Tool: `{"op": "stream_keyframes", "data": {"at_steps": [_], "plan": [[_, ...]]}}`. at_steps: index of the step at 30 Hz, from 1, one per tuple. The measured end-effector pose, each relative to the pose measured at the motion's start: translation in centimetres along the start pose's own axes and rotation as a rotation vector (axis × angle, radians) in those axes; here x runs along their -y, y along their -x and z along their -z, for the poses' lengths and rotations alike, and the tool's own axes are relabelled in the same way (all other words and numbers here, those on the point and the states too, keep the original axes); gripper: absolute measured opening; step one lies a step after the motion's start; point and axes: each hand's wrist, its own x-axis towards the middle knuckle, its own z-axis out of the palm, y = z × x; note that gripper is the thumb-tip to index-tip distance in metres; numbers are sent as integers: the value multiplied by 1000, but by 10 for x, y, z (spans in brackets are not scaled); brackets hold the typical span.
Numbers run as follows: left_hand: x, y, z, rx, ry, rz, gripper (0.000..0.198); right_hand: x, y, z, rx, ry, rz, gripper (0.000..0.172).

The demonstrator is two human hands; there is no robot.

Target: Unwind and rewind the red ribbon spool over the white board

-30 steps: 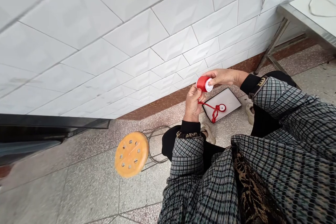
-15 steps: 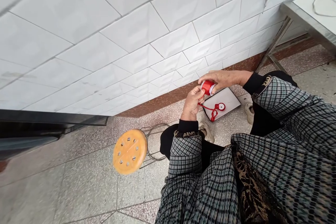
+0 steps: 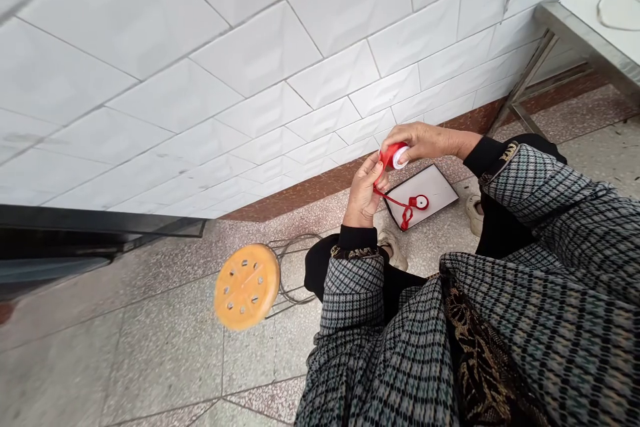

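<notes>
Head view: the left hand [image 3: 363, 197] curled its fingers around a red spool [image 3: 391, 157], and the right hand [image 3: 430, 143] pinched the spool's white end, held above a white board [image 3: 437, 183] with red cord [image 3: 400, 202] trailing across it.

Tiled wall [image 3: 260, 113] past right hand [image 3: 430, 143]; white board [image 3: 435, 190] beneath; orange stool [image 3: 247, 287] near left sleeve [image 3: 353, 293].

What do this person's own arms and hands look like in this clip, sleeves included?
Each arm is covered by a long sleeve of grey-and-black woven check, which ends in a plain black cuff. A dark band of gold-patterned trim runs between check and cuff. The left hand and the right hand are bare, with no gloves.
</notes>
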Motion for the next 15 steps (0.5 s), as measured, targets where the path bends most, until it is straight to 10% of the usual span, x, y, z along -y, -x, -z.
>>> {"op": "stream_keyframes", "data": {"at_steps": [8,15], "plan": [[4,-2,19,100,-316,-44,41,27,12,38,-470,-209,-123,29],[43,-2,53,199,-869,230,19,24,34,88,-960,-81,-245,35]]}}
